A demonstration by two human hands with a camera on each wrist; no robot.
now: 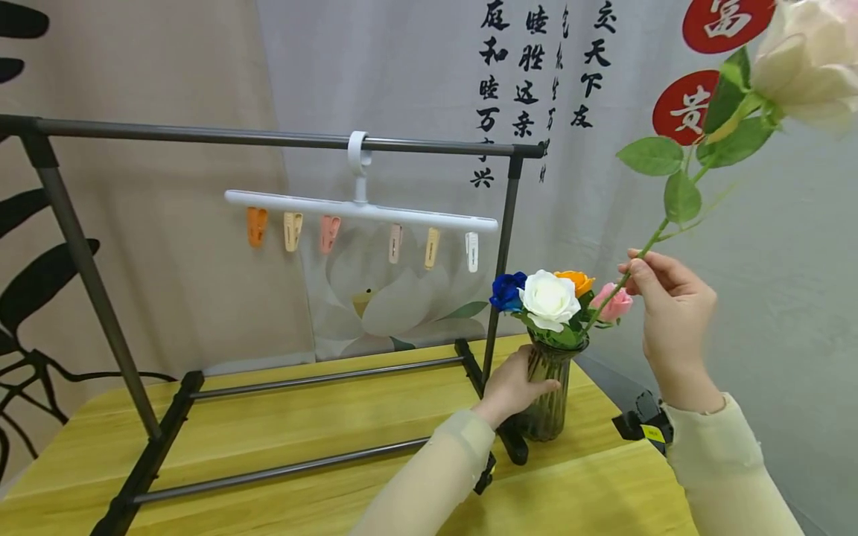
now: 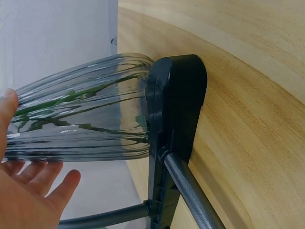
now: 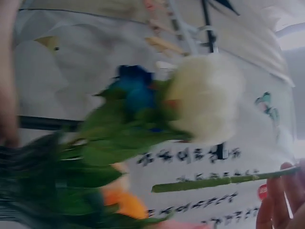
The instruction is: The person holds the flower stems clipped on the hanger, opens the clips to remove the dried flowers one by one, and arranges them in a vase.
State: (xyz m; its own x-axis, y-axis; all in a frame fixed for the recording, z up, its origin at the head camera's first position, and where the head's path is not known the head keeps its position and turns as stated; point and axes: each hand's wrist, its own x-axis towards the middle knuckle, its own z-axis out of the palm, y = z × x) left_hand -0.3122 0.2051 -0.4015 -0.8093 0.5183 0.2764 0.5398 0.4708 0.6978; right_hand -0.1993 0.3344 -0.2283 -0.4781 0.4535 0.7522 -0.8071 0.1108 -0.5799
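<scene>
My left hand (image 1: pixel 512 387) grips a ribbed, see-through grey vase (image 1: pixel 550 394), thumb on one side and fingers on the other. Green stems show through its wall in the left wrist view. Out of the vase stand a white rose (image 1: pixel 550 299), a blue rose (image 1: pixel 507 292), an orange rose (image 1: pixel 575 281) and a pink rose (image 1: pixel 613 301). To the right, my right hand (image 1: pixel 677 320) pinches the stem of a large pale rose (image 1: pixel 804 67), bloom up. Its cut stem end (image 3: pixel 157 188) shows beside the other flowers, outside the vase.
A dark metal rack (image 1: pixel 304 138) stands on the wooden table (image 1: pixel 322 417), one foot close beside the vase. From its bar hangs a white hanger (image 1: pixel 362 208) with several coloured clips. Behind is a printed curtain (image 1: pixel 402 89); a black chair (image 1: pixel 33 290) stands left.
</scene>
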